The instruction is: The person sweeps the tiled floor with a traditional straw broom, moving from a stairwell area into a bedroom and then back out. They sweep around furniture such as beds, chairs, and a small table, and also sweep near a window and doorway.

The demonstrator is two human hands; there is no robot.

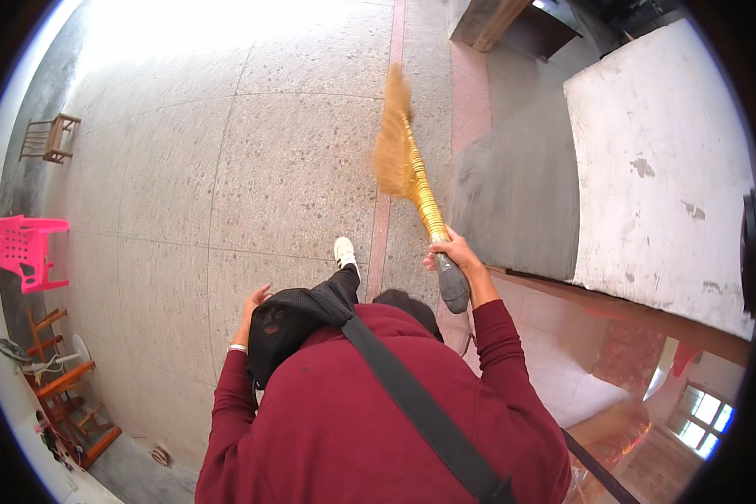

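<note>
A straw broom [395, 155] with a golden, ringed handle stretches out in front of me, its tan bristles blurred and fanned to the left. My right hand [455, 250] is wrapped round the handle just above its dark grey, rounded end. Beside the black bag [290, 323] at my left hip hangs my left hand [257, 302], with its fingers stretched out and nothing visible in them. A wide dark strap [412, 399] crosses my maroon sleeve-matched top. One white shoe [344, 251] shows on the speckled floor [286, 168] ahead of the bag.
Along the left wall stand a small wooden chair [56, 139], a pink plastic stool [29, 252] and a jumble of orange-brown wooden furniture [65, 382]. A white, stained wall or panel [659, 160] rises close on the right. A wooden post [491, 23] stands at the far right.
</note>
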